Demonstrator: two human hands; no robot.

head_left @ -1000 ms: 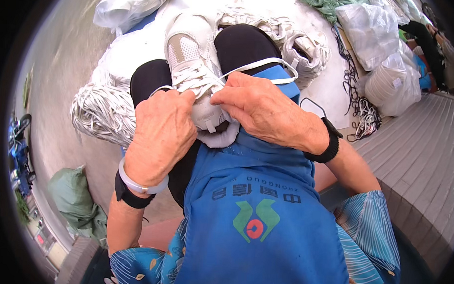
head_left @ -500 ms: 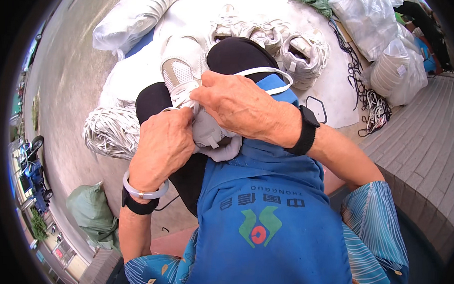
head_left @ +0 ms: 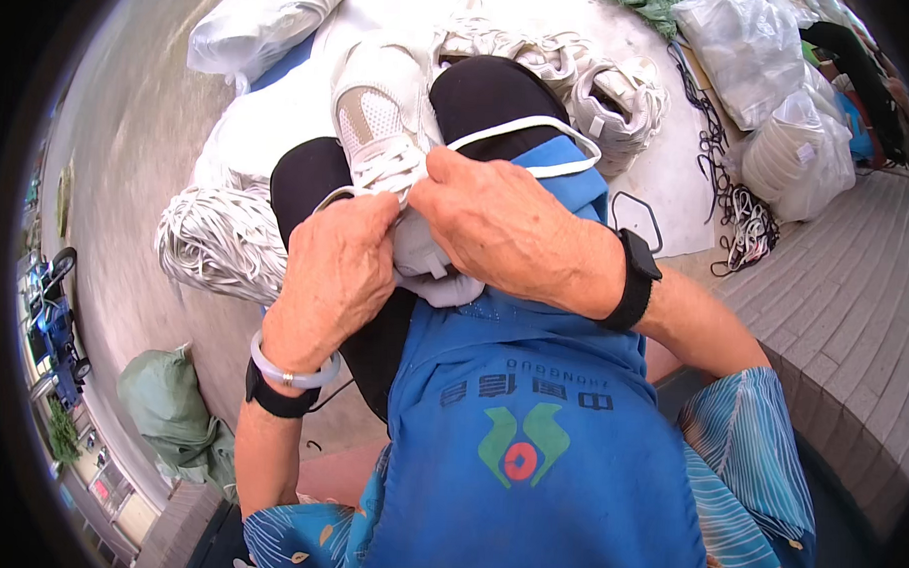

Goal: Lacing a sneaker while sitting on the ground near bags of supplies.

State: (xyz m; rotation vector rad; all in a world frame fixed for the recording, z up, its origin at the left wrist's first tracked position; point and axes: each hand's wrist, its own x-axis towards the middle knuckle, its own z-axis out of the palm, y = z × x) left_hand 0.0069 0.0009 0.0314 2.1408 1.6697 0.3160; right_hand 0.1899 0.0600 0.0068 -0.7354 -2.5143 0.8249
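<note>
Fingers (head_left: 382,213) of the left hand (head_left: 340,260) are pinching tightly, thumb against forefinger, closing on white laces (head_left: 388,169) near the shoe's opening. The right hand (head_left: 507,226) is meeting it from the other side, its thumb and forefinger also pressed together on the lacing, with the exact tips partly hidden. Both hands are sitting close together, just above the tongue of the pale shoe (head_left: 372,118). That shoe is lying lengthwise between the person's knees, its mesh toe pointing away and its heel resting against the blue apron (head_left: 536,387).

A loose loop of lace (head_left: 530,121) is trailing across the black right knee (head_left: 486,85) and over a fold of blue cloth, while the left knee (head_left: 306,179) is standing on the shoe's other side. Beside the left knee, a thick bundle of white laces (head_left: 221,238) is spilling downward. Beyond the right knee, more pale shoes (head_left: 621,105) are standing in a row on a white sheet (head_left: 673,181). Dark laces (head_left: 713,143) are lying along the sheet's right side, ending near a mixed tangle (head_left: 749,229). Clear plastic bags (head_left: 799,161) are crowding the upper right, another wrapped stack (head_left: 258,32) is lying at upper left, and a green sack (head_left: 170,404) is slumping at lower left. A pale bracelet (head_left: 293,374) and black wristband (head_left: 278,398) are circling the left wrist; another black band (head_left: 632,280) is wrapping the right.
</note>
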